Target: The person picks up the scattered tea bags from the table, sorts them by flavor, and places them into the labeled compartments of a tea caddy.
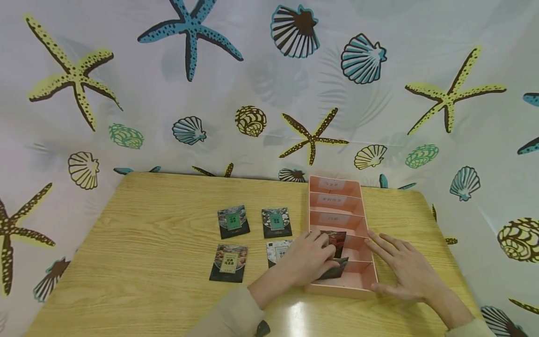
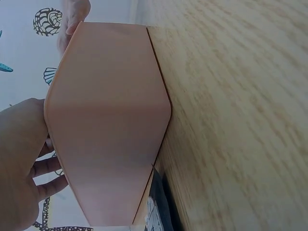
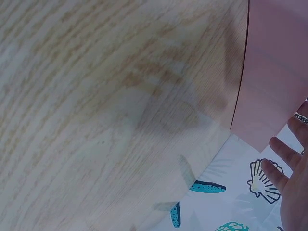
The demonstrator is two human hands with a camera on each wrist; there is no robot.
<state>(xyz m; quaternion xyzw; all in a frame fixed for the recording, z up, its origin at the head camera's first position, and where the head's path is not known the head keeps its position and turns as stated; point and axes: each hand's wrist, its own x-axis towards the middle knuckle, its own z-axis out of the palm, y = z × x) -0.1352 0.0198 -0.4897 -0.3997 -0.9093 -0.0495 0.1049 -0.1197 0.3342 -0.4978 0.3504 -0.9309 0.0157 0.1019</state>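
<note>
A pink divided box [image 1: 339, 292] stands on the table, its row of compartments running away from me. My left hand [image 1: 305, 260] reaches over its left wall with curled fingers, pinching a dark tea sachet [image 1: 337, 270] at the front compartment; part of the sachet is hidden by the hand. Just behind it, a dark red tea sachet [image 1: 338, 241] leans in the compartment beyond, close to the fingertips. My right hand [image 1: 406, 271] lies along the right wall, fingers straight and touching it. In the left wrist view, the left fingers [image 2: 50, 185] show past the box's rim.
Left of the box lie several tea sachets: a green-labelled one [image 1: 233, 221], a teal-labelled one [image 1: 276, 222], a yellow-labelled one [image 1: 229, 263] and a pale one [image 1: 275, 250], partly under the left hand. White paper labels [image 1: 331, 200] mark the rear compartments. A patterned curtain [image 1: 252, 84] hangs behind the table.
</note>
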